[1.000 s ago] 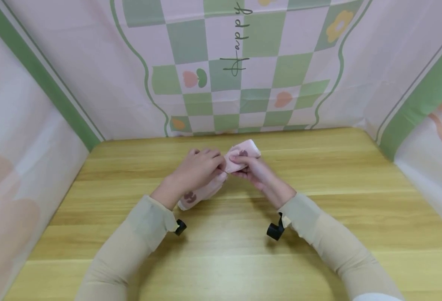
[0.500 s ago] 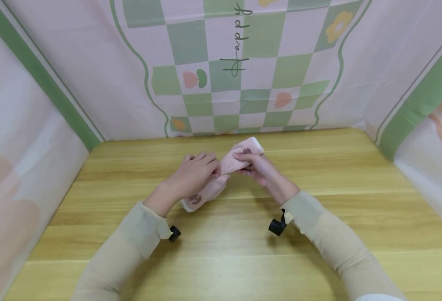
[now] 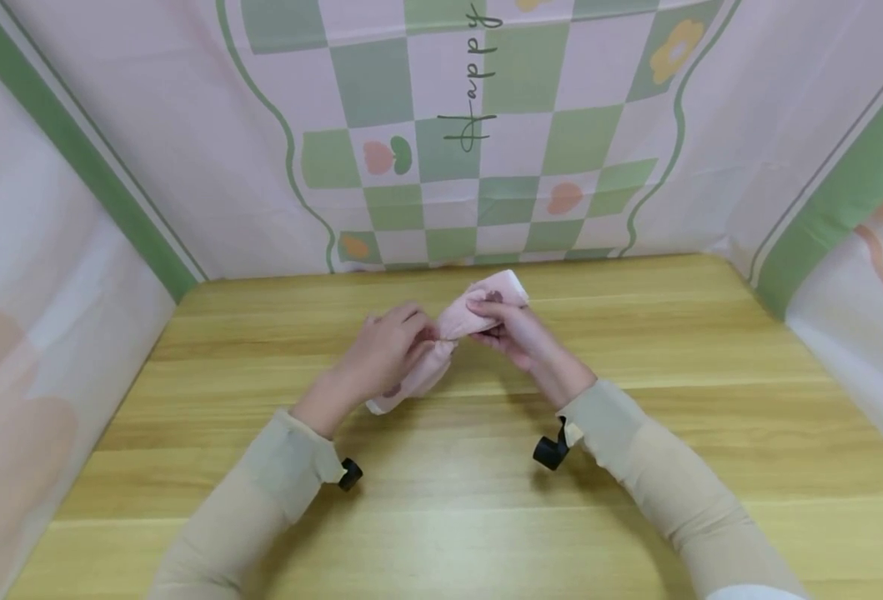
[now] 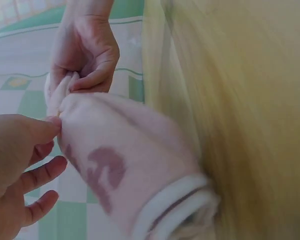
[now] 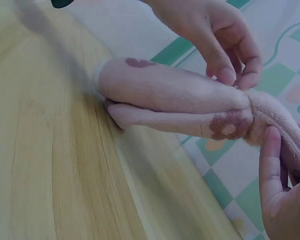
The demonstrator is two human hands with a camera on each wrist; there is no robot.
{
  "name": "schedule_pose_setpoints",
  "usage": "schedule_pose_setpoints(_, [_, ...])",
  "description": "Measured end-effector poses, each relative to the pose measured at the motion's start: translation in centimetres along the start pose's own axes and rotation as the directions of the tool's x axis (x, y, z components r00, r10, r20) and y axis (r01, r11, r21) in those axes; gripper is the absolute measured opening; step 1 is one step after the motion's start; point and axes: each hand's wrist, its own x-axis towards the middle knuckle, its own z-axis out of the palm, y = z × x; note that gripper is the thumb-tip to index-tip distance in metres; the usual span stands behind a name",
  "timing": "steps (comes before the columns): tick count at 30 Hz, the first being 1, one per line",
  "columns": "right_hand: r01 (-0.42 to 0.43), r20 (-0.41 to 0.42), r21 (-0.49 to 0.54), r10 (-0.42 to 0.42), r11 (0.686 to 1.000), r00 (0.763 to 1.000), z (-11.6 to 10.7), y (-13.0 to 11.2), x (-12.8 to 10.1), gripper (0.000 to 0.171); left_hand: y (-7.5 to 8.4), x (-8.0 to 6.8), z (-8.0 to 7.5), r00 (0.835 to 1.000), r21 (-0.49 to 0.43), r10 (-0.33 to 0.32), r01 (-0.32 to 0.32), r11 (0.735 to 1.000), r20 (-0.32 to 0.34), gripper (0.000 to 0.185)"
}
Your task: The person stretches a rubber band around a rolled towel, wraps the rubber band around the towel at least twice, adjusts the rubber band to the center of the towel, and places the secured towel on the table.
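Observation:
A pink knit cloth with brown flower prints and white hems is folded long and gathered tight at its middle. Round that waist runs a thin yellowish band. My right hand grips the far half of the cloth, thumb on top and fingers beneath. With thumb and forefinger my left hand pinches at the band, the fingertips right beside the waist. Its other fingers stand off the cloth, as the left wrist view shows. The near half of the cloth sticks out towards the table, held only at the waist.
Under the hands lies a wood-grain table. A printed curtain with green checks hangs behind it, with pale cloth sides at left and right. A black camera sits at the right wrist.
Both hands and the cloth have shifted slightly. My left hand first drew back a little to the left, then its fingers turned at the waist, showing the thin band. The right hand keeps its grip.

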Motion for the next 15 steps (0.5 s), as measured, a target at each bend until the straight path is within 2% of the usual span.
schedule_pose_setpoints(3, [0.004,-0.038,0.055,-0.002,0.998,0.999,0.1,0.1,-0.1,0.01,0.1,0.0,0.4,0.999,-0.059,-0.028,0.026,0.998,-0.045,0.025])
schedule_pose_setpoints(6, [-0.005,-0.063,0.11,0.011,0.994,0.998,0.4,0.3,-0.1,0.007,0.3,0.1,0.7,0.995,-0.058,-0.085,0.082,0.995,-0.051,0.043])
schedule_pose_setpoints(11, [-0.018,-0.075,0.186,0.033,0.982,0.997,1.2,0.9,-0.2,0.005,0.6,0.7,1.5,0.98,0.074,-0.201,0.201,0.977,-0.009,0.066])
schedule_pose_setpoints(15, [-0.009,-0.083,0.234,0.03,0.972,0.996,1.6,1.0,-0.3,0.005,0.6,0.9,2.0,0.975,0.198,-0.221,0.221,0.955,-0.022,0.055])
